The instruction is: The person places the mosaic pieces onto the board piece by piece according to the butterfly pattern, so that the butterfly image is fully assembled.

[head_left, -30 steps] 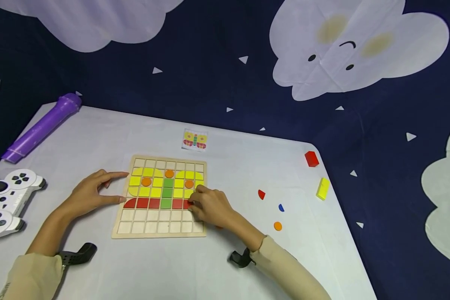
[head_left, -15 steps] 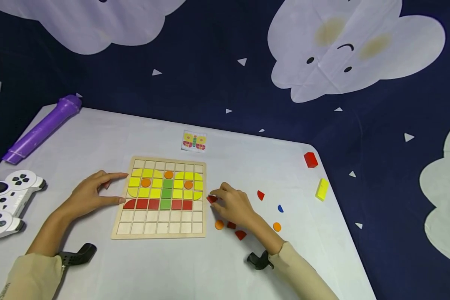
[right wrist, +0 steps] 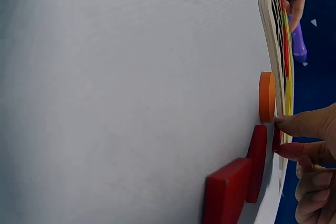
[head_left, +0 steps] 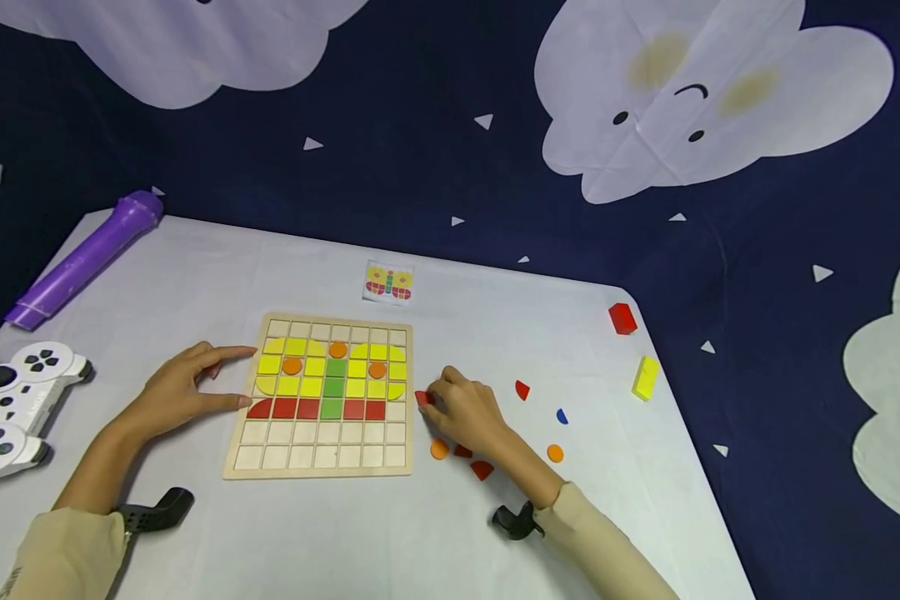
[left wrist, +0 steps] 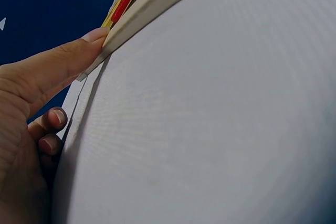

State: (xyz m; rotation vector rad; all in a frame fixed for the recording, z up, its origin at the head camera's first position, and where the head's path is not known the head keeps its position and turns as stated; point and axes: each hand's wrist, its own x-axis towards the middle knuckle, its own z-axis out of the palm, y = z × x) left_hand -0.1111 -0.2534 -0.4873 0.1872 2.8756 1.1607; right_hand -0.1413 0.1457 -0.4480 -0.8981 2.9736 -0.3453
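Observation:
A wooden grid board [head_left: 318, 473] lies on the table, partly filled with yellow, green, red and orange tiles in a butterfly-like pattern. My left hand [head_left: 183, 383] touches the board's left edge with its extended thumb and index finger; in the left wrist view the thumb [left wrist: 68, 59] rests against the wooden rim. Just right of the board, my right hand [head_left: 468, 410] pinches a small red tile [head_left: 422, 398] between thumb and index finger. The right wrist view also shows this red tile [right wrist: 277, 137], its shape partly hidden by the fingertips.
An orange disc [head_left: 439, 449] and red pieces [head_left: 482, 470] lie beneath the right hand. Further right are another red piece [head_left: 522, 389], a blue half-disc [head_left: 562, 416] and red and yellow blocks [head_left: 646, 377]. A butterfly picture card [head_left: 388, 282] lies behind the board; a game controller [head_left: 26, 408] is left.
My right hand has left the board's red row, where a red tile now lies flat, and moved right to grip another red tile beside the board. The left hand stays put.

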